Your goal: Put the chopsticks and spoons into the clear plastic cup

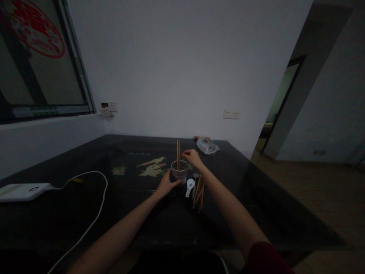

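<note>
A small clear cup (179, 173) stands on the dark table (137, 224) with wooden chopsticks (178, 154) upright in it. My left hand (167, 184) is wrapped round the cup's left side near its base. My right hand (192, 157) hovers just right of the chopstick tops, fingers pinched together; I cannot make out anything in them. Right of the cup lie a white ceramic spoon (189, 187) with a blue mark, a metal spoon (195, 176) and several more wooden chopsticks (199, 194).
A white device (23, 191) with a white cable (94, 205) lies at the table's left. A crumpled clear plastic bag (207, 145) sits at the far edge by the wall. A window is on the left, an open doorway and wooden floor on the right.
</note>
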Demonstrator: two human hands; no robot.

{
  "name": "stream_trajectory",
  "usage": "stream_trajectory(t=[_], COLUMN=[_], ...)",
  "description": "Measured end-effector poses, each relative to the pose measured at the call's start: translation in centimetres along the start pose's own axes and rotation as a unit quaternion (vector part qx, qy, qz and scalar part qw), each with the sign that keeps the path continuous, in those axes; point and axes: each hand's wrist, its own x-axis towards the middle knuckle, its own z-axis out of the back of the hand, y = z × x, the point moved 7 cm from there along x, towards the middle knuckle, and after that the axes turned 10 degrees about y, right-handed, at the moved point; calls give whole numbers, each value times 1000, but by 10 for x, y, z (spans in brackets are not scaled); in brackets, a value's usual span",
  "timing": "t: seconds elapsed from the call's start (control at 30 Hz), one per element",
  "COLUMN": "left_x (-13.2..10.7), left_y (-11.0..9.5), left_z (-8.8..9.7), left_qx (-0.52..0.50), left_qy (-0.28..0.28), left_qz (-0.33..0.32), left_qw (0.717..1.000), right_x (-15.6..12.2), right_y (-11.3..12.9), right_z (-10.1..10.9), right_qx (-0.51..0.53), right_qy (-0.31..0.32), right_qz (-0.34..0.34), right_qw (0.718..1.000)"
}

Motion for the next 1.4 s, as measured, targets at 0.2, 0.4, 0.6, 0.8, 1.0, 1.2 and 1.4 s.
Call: stream_trajectory(t=[0.2,0.4,0.6,0.8,1.0,1.2,1.4], left_x=[0,-1,-4,-16,-39,-62,-76], left_y=[1,0,-15,-66,-118,-126,-128], left_z=[1,1,10,34,21,-44,-87], left_qx=[-2,-10,34,97,241,332,411], left_qy=[10,9,-24,-112,-81,184,246], left_qz=[13,20,-3,-85,-199,-216,-243], left_qw=[1000,1000,999,985,946,899,844], right_x=[-21,-71,-116,-122,-123,-124,-128], right_y=[-8,-52,-106,-113,-111,-100,-89], right_z=[11,36,41,38,26,15,8], right_qx=[20,102,117,22,-57,-93,-193], right_qy=[-10,-38,-59,-71,-8,53,100], right_qz=[19,47,-20,-55,-82,-30,-4], right_qw=[1000,993,991,996,995,994,976])
